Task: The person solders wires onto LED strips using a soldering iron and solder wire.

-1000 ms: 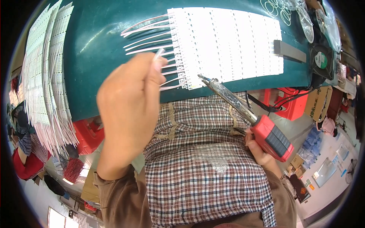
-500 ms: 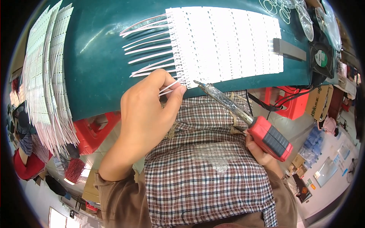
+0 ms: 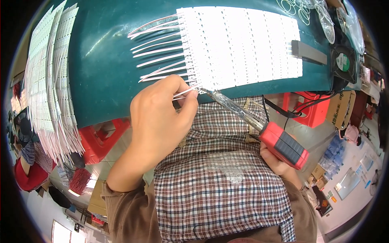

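Note:
A white panel of LED circuit strips [image 3: 243,48] lies on the green tabletop, with several pairs of thin white wires [image 3: 160,52] sticking out from its left edge. My left hand [image 3: 162,105] pinches a wire [image 3: 184,92] between thumb and forefinger at the panel's near left corner. In my right hand [image 3: 273,160] is a soldering iron [image 3: 243,115] with a red and black handle. Its tip reaches the panel's corner, right beside my left fingertips; whether it touches the wire end is too small to tell.
A stack of wired strips [image 3: 50,77] hangs over the table's left edge. A grey metal bar [image 3: 310,52] rests across the panel's right end, near a black fan [image 3: 342,64]. Coiled wire [image 3: 298,10] lies at the back right. Red stools [image 3: 101,139] stand below the table.
The soldering iron has moved slightly left, bringing its tip to the corner by my left fingertips. My left hand has shifted a little to the right, still pinching the wire.

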Tool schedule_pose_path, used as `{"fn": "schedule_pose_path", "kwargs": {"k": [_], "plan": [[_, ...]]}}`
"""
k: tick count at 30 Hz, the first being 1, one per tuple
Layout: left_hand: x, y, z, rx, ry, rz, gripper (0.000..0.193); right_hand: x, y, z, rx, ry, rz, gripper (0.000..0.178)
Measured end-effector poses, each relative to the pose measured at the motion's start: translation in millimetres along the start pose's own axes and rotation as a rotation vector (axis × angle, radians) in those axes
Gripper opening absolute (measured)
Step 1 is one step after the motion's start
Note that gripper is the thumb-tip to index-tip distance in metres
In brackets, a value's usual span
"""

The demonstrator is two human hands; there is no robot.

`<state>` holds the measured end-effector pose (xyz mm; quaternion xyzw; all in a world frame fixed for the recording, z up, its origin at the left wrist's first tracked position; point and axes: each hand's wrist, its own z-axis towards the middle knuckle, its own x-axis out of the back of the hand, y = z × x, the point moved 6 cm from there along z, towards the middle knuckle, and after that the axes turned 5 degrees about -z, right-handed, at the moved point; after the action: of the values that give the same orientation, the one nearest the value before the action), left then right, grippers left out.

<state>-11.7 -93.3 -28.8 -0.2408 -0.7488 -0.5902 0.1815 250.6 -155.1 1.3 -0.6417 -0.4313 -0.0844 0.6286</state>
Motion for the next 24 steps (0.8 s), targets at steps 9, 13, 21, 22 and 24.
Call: {"fn": "schedule_pose_path", "kwargs": {"k": [9,13,21,22,24], "plan": [[-0.1,-0.9,0.4,-0.019,0.016,0.004,0.014,-0.8,3.1,-1.5,0.026,-0.010,0.017,0.020],[-1.5,-2.8,0.3,-0.010,0.024,-0.029,0.014,2.7,-4.8,-3.7,0.117,0.122,-0.126,0.023],[-0.9,-3.2,-1.2,-0.008,0.018,-0.023,0.011,1.0,-0.9,-4.2,0.075,0.013,-0.027,0.024],[-1.3,-3.9,-0.9,-0.009,0.018,-0.024,0.011,0.8,-0.9,-4.1,0.068,0.011,-0.035,0.024],[-2.0,-4.8,-0.9,-0.039,0.034,-0.028,0.010,-1.4,-1.8,-2.2,0.070,0.017,-0.026,0.024]]}}
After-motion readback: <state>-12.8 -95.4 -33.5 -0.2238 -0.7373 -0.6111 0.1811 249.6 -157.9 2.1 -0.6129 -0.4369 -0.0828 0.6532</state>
